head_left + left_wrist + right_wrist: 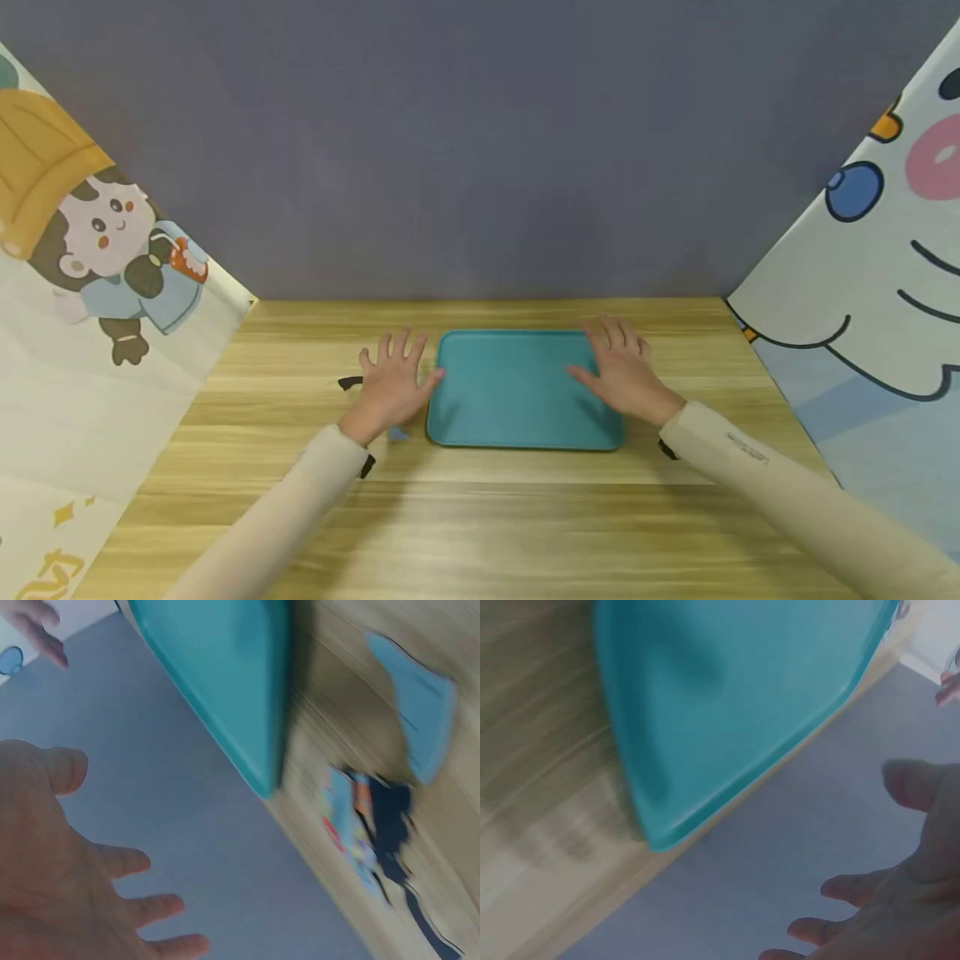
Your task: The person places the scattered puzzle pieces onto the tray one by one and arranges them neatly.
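Now, tray (525, 387): lying flat on the wood-grained desk (517, 525), its teal surface looking smooth, its corners rounding into a low rim.
Left hand (392, 389): hovering beside the tray's left rim, fingers standing wide apart, holding nothing.
Right hand (628, 382): hovering over the tray's right rim, fingers also standing apart, holding nothing.
Left of the tray: a pale-blue piece (426, 709) and a dark bundle (390, 825) with a strap (427, 922) are lying, materials too blurred to tell.
Rim and strap: uneven hand pressure could be sending the tray sliding; a low left hand could be snagging the strap.
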`<action>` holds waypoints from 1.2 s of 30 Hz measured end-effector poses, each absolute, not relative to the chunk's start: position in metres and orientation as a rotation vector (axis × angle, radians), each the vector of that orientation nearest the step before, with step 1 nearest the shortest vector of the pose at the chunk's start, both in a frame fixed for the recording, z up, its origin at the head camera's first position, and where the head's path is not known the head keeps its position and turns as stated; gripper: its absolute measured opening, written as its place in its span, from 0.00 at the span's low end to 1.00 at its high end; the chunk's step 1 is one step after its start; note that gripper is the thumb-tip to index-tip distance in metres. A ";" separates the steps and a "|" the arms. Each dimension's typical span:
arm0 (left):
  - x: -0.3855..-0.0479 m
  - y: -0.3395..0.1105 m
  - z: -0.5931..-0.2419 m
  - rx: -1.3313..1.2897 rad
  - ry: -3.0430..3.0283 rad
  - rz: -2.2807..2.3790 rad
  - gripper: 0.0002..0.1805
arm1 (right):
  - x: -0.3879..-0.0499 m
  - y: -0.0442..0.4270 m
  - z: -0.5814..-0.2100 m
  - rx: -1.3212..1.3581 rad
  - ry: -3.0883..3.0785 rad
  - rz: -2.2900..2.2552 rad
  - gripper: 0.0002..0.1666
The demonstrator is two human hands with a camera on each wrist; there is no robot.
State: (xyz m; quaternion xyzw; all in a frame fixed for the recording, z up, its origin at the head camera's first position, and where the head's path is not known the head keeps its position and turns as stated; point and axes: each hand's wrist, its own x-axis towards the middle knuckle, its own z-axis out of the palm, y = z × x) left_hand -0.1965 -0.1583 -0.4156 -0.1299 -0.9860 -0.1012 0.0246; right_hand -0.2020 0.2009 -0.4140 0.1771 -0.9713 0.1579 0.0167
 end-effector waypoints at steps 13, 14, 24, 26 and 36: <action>-0.207 -0.220 -0.435 -0.410 -3.059 -0.516 0.31 | -0.189 0.234 -0.436 0.511 -3.173 0.646 0.56; -0.208 -0.224 -0.437 -0.411 -3.066 -0.525 0.30 | -0.187 0.237 -0.438 0.521 -3.181 0.659 0.57; -0.212 -0.237 -0.450 -0.404 -3.100 -0.568 0.28 | -0.174 0.252 -0.460 0.576 -3.238 0.761 0.66; -0.214 -0.236 -0.452 -0.421 -3.102 -0.570 0.29 | -0.172 0.253 -0.462 0.576 -3.241 0.759 0.68; -0.219 -0.223 -0.460 -0.427 -3.135 -0.547 0.38 | -0.166 0.255 -0.471 0.563 -3.265 0.748 0.68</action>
